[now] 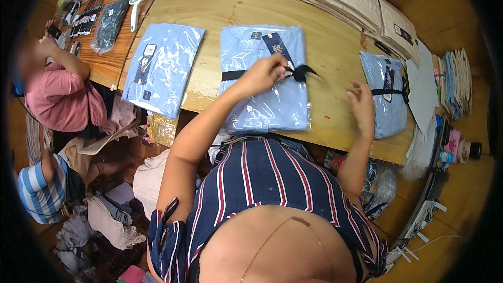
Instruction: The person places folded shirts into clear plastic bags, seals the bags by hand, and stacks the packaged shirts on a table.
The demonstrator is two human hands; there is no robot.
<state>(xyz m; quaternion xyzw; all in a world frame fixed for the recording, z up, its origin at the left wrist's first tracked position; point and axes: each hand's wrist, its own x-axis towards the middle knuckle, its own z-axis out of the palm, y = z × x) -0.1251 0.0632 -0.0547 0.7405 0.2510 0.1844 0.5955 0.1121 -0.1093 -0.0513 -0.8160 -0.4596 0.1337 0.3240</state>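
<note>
A stack of folded light blue shirts in clear plastic [262, 107] lies on the table in front of me. Around it runs a black fabric band [229, 75], gathered in a dark bunch at the stack's right side. My left hand [266, 76] is closed in a pinch on this band, beside a dark hang tag [273, 44]. The band's loose end is blurred by motion. Off to the right, my right hand [361, 104] hovers over the wood with its fingers apart, holding nothing. Just beyond it sits a smaller blue shirt pack [381, 110] with its own black band [380, 92].
Another bagged blue shirt [163, 68] lies left. Stacks of beige packed shirts [346, 0] stand at the back right. A white-handled tool [137, 9] and a dark plastic-wrapped pack [111, 23] are at the far left. A person in a pink top [65, 97] sits beside the table [209, 47].
</note>
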